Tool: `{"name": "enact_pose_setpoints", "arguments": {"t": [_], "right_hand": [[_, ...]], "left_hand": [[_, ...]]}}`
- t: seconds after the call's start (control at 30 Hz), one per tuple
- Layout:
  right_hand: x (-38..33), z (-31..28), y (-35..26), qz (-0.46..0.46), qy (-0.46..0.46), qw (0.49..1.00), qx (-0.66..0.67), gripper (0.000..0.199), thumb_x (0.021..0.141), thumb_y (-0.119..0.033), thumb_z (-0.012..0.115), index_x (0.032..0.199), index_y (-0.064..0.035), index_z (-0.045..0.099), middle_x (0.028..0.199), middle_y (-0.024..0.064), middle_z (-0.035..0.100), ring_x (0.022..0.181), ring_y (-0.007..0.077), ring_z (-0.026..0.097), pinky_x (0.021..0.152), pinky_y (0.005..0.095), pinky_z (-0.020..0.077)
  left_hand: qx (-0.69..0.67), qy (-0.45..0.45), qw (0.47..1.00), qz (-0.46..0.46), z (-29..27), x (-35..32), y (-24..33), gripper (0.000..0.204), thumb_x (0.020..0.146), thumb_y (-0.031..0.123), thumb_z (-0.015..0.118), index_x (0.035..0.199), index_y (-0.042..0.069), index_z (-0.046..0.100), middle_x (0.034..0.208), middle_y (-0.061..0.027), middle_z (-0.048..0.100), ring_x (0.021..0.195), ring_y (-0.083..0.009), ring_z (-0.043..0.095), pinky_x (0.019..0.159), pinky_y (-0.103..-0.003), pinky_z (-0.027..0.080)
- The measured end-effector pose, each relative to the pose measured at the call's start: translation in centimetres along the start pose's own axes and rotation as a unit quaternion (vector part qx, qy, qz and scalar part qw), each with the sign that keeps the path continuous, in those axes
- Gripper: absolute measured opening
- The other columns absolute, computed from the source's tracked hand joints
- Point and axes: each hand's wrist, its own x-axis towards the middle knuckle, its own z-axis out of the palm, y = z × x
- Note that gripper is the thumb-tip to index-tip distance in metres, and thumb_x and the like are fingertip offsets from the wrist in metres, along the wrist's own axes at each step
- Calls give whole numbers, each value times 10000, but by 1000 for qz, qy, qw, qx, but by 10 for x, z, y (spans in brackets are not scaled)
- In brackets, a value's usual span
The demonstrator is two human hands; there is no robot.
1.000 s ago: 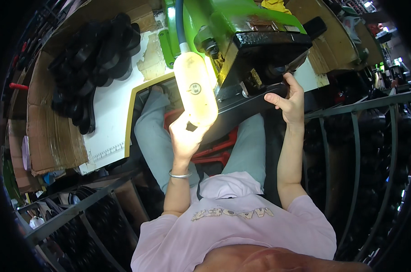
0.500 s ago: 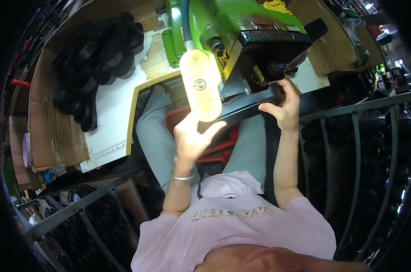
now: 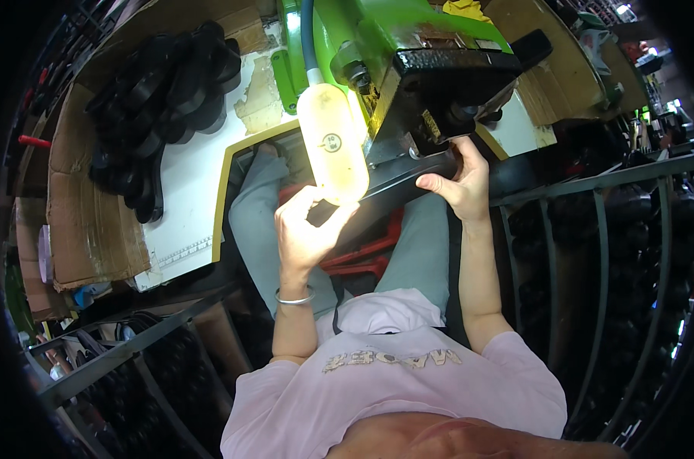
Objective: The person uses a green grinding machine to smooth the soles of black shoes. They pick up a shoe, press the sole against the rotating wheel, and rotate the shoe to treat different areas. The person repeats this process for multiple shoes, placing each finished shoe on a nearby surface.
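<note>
A long black piece that looks like a shoe sole (image 3: 399, 177) lies level under the dark head (image 3: 454, 80) of a green machine (image 3: 446, 27). My right hand (image 3: 468, 186) grips its right end, thumb on the near side and fingers behind it. My left hand (image 3: 305, 233) is at the left end, its thumb and fingers closing around the piece. A lit yellow-white oval lamp (image 3: 334, 145) hangs in front of that end and hides the left fingertips. The machine head covers the far edge of the sole.
Several black soles (image 3: 163, 99) are heaped on the white table (image 3: 182, 199) at left, inside cut cardboard (image 3: 94, 191). Metal racks holding dark pieces stand at my left (image 3: 133, 348) and right (image 3: 603, 229). A red stool (image 3: 358, 260) shows below my hands.
Both hands and the black sole have shifted a little to the left under the machine head. The lamp has swung slightly left too.
</note>
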Motion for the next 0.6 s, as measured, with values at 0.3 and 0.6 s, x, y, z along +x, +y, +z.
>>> {"name": "enact_pose_setpoints", "arguments": {"t": [0.3,0.6], "right_hand": [[-10,-2,2,-98,-21,991,-84,699,559,-55,912,1178,8,592,1027,40,577,943,137,565,848,258,460],[-2,-13,-16,-170,-73,971,-153,678,520,-57,911,1138,-27,634,992,47,586,904,156,569,811,259,461]], "left_hand": [[-15,-89,995,-30,-2,8,-7,164,906,70,641,1053,12,684,752,46,596,649,-23,499,589,-188,409],[88,-233,963,103,-10,29,10,37,871,69,636,904,63,621,705,-12,577,599,-89,541,574,-240,454]]}}
